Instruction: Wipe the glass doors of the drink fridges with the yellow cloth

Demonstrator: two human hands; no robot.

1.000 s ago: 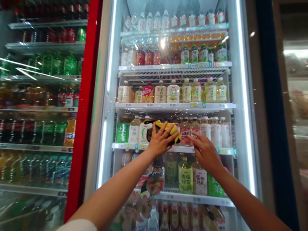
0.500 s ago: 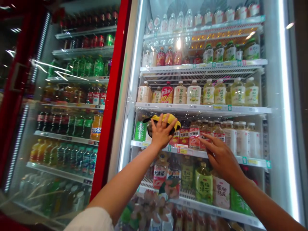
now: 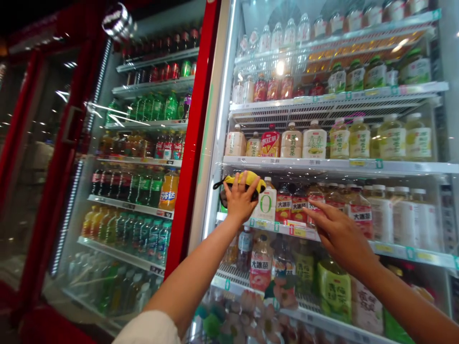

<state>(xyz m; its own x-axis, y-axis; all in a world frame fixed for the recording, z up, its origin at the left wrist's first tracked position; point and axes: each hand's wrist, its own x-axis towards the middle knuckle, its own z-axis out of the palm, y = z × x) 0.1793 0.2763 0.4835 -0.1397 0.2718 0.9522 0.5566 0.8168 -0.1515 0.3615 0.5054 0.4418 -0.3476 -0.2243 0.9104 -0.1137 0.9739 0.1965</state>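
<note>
My left hand is spread over a yellow and black item with a small dark loop at its left end, pressed against it before the glass of a lit drinks cooler. Part of that item is hidden behind my fingers. My right hand is raised to the right, its fingers extended to the left and apart, with nothing seen in it. Between the hands, behind the glass, stand a white bottle with a green 0 and red-labelled tea bottles. Whether the right fingertips touch the glass I cannot tell.
Shelves of bottles fill the cooler in front. A red door frame separates it from a second cooler at the left with cola, green and orange bottles. Reflected flowers show low on the glass.
The view has turned left, so the coolers sit further right in the picture. The white bottle with the green 0 now shows beside my left hand. Both hands keep much the same pose.
</note>
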